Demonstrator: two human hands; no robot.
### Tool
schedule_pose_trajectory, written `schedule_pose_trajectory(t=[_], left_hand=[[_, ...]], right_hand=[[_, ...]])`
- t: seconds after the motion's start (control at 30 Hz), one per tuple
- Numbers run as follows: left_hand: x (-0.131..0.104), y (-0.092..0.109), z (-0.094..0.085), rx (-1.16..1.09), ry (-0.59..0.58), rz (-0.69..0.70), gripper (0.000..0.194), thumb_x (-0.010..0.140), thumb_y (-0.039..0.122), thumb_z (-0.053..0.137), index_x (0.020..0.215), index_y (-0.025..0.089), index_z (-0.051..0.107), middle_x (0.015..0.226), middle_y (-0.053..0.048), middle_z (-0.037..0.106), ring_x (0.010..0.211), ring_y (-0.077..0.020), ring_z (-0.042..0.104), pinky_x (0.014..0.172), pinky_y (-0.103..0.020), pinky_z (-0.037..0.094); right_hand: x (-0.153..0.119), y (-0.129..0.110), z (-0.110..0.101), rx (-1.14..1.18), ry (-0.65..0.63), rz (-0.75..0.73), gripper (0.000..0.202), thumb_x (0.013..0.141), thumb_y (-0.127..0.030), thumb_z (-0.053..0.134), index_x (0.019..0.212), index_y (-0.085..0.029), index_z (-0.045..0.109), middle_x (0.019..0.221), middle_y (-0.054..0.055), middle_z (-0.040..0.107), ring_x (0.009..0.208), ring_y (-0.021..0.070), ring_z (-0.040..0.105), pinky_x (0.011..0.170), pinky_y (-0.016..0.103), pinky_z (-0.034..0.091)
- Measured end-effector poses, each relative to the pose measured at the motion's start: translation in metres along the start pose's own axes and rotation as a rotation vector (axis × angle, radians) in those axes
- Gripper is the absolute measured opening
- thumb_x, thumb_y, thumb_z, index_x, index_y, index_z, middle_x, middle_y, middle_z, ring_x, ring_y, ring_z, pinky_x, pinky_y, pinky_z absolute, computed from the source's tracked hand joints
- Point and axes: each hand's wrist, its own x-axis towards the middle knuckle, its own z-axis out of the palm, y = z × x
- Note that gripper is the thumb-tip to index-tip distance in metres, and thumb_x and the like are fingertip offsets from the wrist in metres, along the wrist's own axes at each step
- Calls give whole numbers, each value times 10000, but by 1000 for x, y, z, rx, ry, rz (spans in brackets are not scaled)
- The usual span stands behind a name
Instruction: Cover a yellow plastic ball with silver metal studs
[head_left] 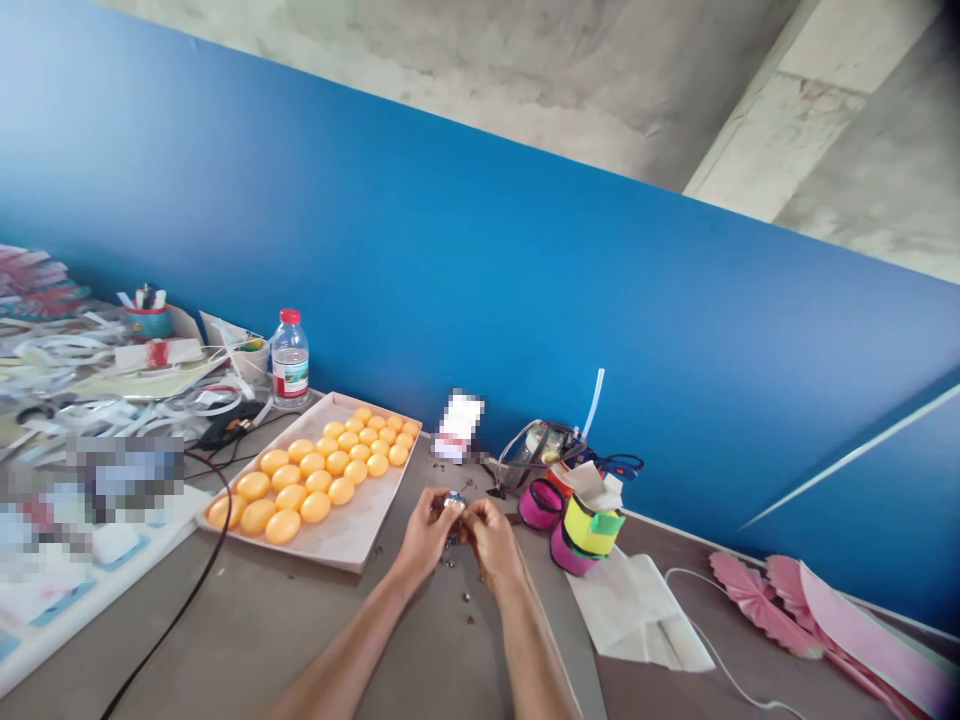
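Observation:
My left hand [427,530] is closed around a small shiny silvery object [454,500], its kind too small to make out. Fingers pinched together, my right hand [491,542] meets it from the other side; a small dark bit shows between the hands. Both are held just above the grey table [420,640]. Below them lie several tiny metal pieces [466,597]. To the left, a shallow white box lid [341,545] bears rows of orange balls [315,507].
A plastic bottle [290,360] stands behind the box lid. Rolls of magenta and yellow tape-like strip [592,525] and a white paper sheet [645,615] are at right, near pink pleated pieces [772,605]. A dark cable [199,590] crosses the left; a blue partition [480,300] rises behind.

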Motion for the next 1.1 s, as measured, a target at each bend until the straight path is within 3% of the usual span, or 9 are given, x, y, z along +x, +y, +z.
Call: schedule_pose_trajectory(t=[0.2, 0.33, 0.43, 0.53, 0.63, 0.77, 0.9, 1.03, 1.1], left_hand=[[-2, 7, 6, -179, -16, -113, 386, 661, 484, 637, 841, 156, 540, 689, -4, 590, 544, -119, 561, 540, -251, 462], [-1, 12, 5, -283, 22, -160, 384, 648, 508, 641, 768, 163, 523, 650, 13, 577, 515, -111, 561, 519, -235, 449], [0, 15, 4, -317, 24, -162, 382, 658, 513, 636, 743, 166, 498, 624, 19, 560, 509, -114, 566, 509, -232, 445], [1, 17, 4, -323, 19, -156, 380, 679, 513, 621, 731, 165, 477, 600, 19, 546, 503, -115, 565, 501, -231, 442], [1, 15, 4, -324, 16, -158, 368, 696, 505, 609, 745, 166, 476, 594, 26, 533, 503, -113, 566, 510, -234, 445], [1, 11, 3, -335, 9, -164, 356, 700, 493, 609, 758, 168, 476, 617, 21, 543, 507, -113, 570, 523, -244, 449], [2, 12, 2, -349, 12, -156, 363, 678, 494, 626, 741, 166, 481, 637, 16, 557, 499, -111, 562, 525, -248, 446], [3, 13, 3, -363, 17, -175, 370, 649, 499, 646, 709, 173, 481, 614, 28, 556, 479, -107, 543, 510, -242, 431], [3, 14, 3, -375, 4, -180, 361, 660, 495, 641, 706, 175, 478, 608, 27, 554, 483, -109, 541, 506, -239, 425]], right_hand=[[1, -8, -8, 120, -10, -3, 237, 678, -422, 613, 665, -211, 508, 488, -73, 458, 403, 84, 351, 482, 239, 319], [3, -6, -19, -438, 67, -155, 134, 702, -322, 591, 775, -217, 629, 646, -10, 570, 569, 144, 495, 581, 266, 379], [0, 0, -20, -878, 56, -265, 232, 702, -216, 577, 917, -226, 662, 864, 48, 618, 773, 193, 560, 719, 283, 398], [-3, 4, -17, -1065, 14, -286, 291, 715, -162, 553, 985, -204, 651, 918, 78, 615, 828, 204, 571, 747, 273, 395], [-6, 6, -13, -1113, -7, -291, 208, 720, -107, 504, 829, -194, 658, 844, 71, 610, 787, 191, 576, 713, 259, 392], [-7, 6, -7, -1094, 53, -313, 172, 716, -92, 471, 680, -187, 609, 725, 58, 581, 692, 179, 556, 642, 256, 373], [-3, 4, -6, -859, 128, -364, 127, 667, -118, 495, 606, -202, 568, 694, 32, 574, 683, 176, 537, 666, 265, 385], [0, -3, -8, -475, 171, -248, 41, 636, -180, 528, 613, -211, 541, 743, 10, 630, 624, 153, 528, 608, 259, 402], [1, -6, -8, -327, 163, -163, 39, 640, -204, 522, 601, -212, 518, 648, -14, 612, 518, 125, 483, 518, 241, 369]])
